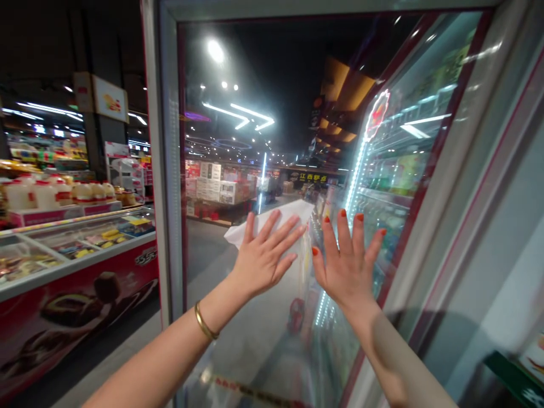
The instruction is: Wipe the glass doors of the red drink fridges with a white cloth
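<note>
My left hand (266, 258) lies flat with its fingers spread, over a thin white cloth (304, 209) against the glass door (238, 351). The cloth's edges show past the fingertips and to the left of the hand; the part under the palm is hidden. A gold bangle (204, 322) circles the left wrist. Beside it, my right hand (351, 266) rests open on the bare glass, fingers apart and pointing up, with orange-red nails.
A grey door frame (170, 170) edges the glass on the left. Beyond it stands a red chest freezer (127, 266) of packaged goods, with white bottles (45, 194) behind it. The glass carries reflections of lights and stacked boxes. A dark green item (514, 377) sits at lower right.
</note>
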`<state>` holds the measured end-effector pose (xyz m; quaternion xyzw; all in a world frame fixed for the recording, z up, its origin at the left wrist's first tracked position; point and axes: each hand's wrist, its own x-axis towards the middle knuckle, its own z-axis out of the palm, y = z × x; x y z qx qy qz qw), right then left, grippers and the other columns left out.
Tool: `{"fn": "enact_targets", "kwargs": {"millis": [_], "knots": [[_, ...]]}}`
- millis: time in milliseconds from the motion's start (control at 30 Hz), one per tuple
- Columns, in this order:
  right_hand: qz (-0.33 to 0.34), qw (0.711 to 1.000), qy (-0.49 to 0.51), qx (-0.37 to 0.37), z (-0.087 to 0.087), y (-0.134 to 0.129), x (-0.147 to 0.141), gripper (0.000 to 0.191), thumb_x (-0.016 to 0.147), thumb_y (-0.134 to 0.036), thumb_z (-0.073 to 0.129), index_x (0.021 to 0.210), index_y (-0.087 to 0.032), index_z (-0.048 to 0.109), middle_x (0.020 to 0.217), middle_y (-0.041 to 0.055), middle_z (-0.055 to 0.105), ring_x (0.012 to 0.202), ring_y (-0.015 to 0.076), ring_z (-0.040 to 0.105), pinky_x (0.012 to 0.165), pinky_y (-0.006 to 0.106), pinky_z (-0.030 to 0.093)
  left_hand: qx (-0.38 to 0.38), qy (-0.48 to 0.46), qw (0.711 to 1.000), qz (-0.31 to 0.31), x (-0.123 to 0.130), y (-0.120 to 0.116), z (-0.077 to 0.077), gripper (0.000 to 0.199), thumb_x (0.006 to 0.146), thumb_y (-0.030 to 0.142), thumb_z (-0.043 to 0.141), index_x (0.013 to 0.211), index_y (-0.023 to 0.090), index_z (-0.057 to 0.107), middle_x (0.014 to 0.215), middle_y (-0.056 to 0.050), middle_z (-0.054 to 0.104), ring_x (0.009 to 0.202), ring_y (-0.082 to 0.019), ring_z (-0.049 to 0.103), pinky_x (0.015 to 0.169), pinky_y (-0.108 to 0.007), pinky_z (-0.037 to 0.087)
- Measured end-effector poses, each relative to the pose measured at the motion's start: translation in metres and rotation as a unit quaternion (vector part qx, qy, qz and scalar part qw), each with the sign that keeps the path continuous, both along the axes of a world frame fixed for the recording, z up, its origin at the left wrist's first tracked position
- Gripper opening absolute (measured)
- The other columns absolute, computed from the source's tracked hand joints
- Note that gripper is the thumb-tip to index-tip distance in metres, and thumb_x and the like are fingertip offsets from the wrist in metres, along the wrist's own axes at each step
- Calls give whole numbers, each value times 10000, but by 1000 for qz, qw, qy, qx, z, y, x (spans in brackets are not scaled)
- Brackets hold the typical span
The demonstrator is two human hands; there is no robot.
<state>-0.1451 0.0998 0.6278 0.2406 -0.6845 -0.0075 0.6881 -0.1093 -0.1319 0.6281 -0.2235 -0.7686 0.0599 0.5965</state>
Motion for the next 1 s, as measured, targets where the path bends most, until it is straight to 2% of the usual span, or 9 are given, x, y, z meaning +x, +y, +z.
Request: {"fn": "enact_targets", "kwargs": {"millis": [133, 267, 400, 533, 633, 700, 767, 900, 1000], "knots": [[-6, 1000, -3, -9, 0, -3, -1, 792, 1093, -364, 525, 1791, -185, 196, 1805, 126, 403, 1767, 295, 87, 1409, 694, -6, -5, 9, 1000, -14, 3, -33, -13, 706, 1144, 353, 467, 1788, 382, 179, 1741, 34, 499, 1740, -205, 211, 1442, -501, -61], [14, 1000, -15, -23, -1, -6, -2, 809, 1099, -361, 510, 1799, -188, 145, 1809, 133, 387, 1756, 316, 159, 1406, 708, 12, 118, 41, 992, 25, -8, -24, 21, 739, 1146, 314, 436, 1806, 289, 105, 1824, -36, 354, 1759, -224, 84, 1443, -523, -36], [55, 997, -17, -55, -3, -2, -5, 867, 1075, -288, 487, 1801, -157, 33, 1874, 169, 168, 1745, 351, 199, 1394, 732, 134, -52, 12, 999, -5, -7, 11, 21, 700, 1138, 462, 468, 1785, 327, 238, 1826, 7, 348, 1762, -225, 81, 1437, -531, -89], [112, 992, -3, -59, -4, 5, -4, 896, 1024, -230, 443, 1798, -132, 4, 1895, 158, 9, 1758, 385, 99, 1380, 730, 218, -214, -21, 975, -51, 6, -9, 0, 592, 1128, 562, 482, 1701, 425, 424, 1723, 111, 507, 1722, -133, 261, 1438, -426, -75], [131, 990, -10, -48, -4, 6, -4, 890, 1015, -235, 402, 1798, -129, -8, 1897, 153, 14, 1757, 389, 100, 1378, 738, 214, -129, -25, 991, -13, 7, -22, 23, 594, 1154, 459, 439, 1738, 404, 344, 1757, 89, 460, 1739, -183, 223, 1432, -505, -85], [141, 989, -9, -49, -3, 7, -3, 876, 1027, -260, 377, 1798, -131, -18, 1898, 151, 7, 1759, 387, 93, 1376, 739, 221, -46, -23, 999, 7, 3, -7, 46, 618, 1159, 425, 404, 1762, 389, 277, 1811, 65, 366, 1755, -234, 153, 1421, -586, -90], [154, 987, 0, -51, -3, 9, -4, 846, 1048, -289, 341, 1797, -126, -16, 1900, 146, -1, 1761, 379, 82, 1376, 726, 231, -50, -33, 998, -13, 0, 18, 53, 631, 1154, 476, 394, 1765, 362, 285, 1830, 54, 324, 1760, -257, 99, 1410, -612, -120], [173, 983, 9, -58, -4, 15, -2, 802, 1069, -318, 276, 1802, -140, 3, 1901, 140, 45, 1758, 374, 114, 1374, 697, 264, -236, -67, 965, -89, 1, 31, 20, 585, 1147, 574, 393, 1683, 354, 476, 1750, 96, 466, 1732, -171, 231, 1428, -466, -120], [192, 978, 6, -77, -7, 15, -1, 789, 1064, -316, 219, 1806, -171, -7, 1897, 135, 103, 1749, 377, 167, 1360, 705, 300, -213, -49, 973, -74, 5, 12, 13, 548, 1153, 473, 450, 1692, 373, 449, 1736, 100, 483, 1716, -163, 281, 1432, -455, -103]]}}
